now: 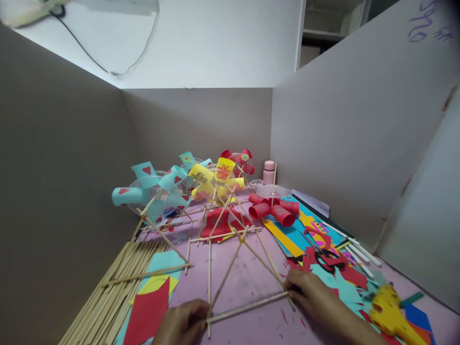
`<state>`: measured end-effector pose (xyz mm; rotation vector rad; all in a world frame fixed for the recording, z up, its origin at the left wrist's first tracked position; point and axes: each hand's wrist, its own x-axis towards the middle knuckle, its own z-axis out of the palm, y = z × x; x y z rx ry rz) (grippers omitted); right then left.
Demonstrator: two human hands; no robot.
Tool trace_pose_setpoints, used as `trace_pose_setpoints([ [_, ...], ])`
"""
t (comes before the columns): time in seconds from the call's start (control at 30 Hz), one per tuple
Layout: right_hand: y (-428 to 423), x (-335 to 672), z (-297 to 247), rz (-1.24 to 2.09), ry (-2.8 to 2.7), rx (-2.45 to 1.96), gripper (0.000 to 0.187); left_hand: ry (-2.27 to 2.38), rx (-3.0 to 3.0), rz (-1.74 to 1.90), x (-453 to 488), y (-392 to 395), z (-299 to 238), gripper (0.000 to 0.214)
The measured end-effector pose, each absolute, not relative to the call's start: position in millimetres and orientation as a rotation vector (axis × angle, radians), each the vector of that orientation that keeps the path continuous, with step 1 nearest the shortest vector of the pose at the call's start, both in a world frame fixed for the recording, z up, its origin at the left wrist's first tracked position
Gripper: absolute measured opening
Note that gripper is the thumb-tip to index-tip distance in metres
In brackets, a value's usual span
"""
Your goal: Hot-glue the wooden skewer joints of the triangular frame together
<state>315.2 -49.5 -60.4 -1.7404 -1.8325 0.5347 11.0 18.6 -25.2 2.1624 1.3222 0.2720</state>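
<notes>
**Step in hand.** A pyramid-shaped frame of thin wooden sticks (243, 235) stands on the pink worktop (251, 280), its apex raised and its base resting flat. The near base stick (247, 306) of the frame is held at both ends. The left hand (183, 323) is closed at the near left corner of the frame, with the fingers curled in and the fingertips pinched on the joint where the stick ends meet. The right hand (312, 292) is closed at the near right corner, with the fingers bent down over that joint. How firmly either joint is gripped cannot be told. The step is judged to be the seating of the base stick against the two sloping sticks.

**Surroundings.** A bundle of loose wooden sticks (108, 292) lies to the left of the frame, with a red paper sheet (147, 314) between the bundle and the frame. A yellow plastic tool (390, 314), apparently a glue gun, lies to the right of the frame, beyond the right hand, among cut coloured paper. Behind the frame, finished stick models are ranged: one with light-blue paper cups bearing red hearts (151, 189), one with yellow paper cups (215, 179) and one with red paper rolls (273, 208).

**Next move.** Both corners are judged to need steady support, so that the apex is not pulled sideways. If one hand is freed for the tool, the frame is to be steadied by the other.
</notes>
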Motion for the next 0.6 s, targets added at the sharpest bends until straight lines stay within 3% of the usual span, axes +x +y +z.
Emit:
trace_pose_setpoints([
  [0.6, -49.8, 316.5, -60.0, 0.554, -1.889, -1.737, 0.015, 1.344, 2.107, 0.289, 14.3, 12.2, -17.0, 0.022],
])
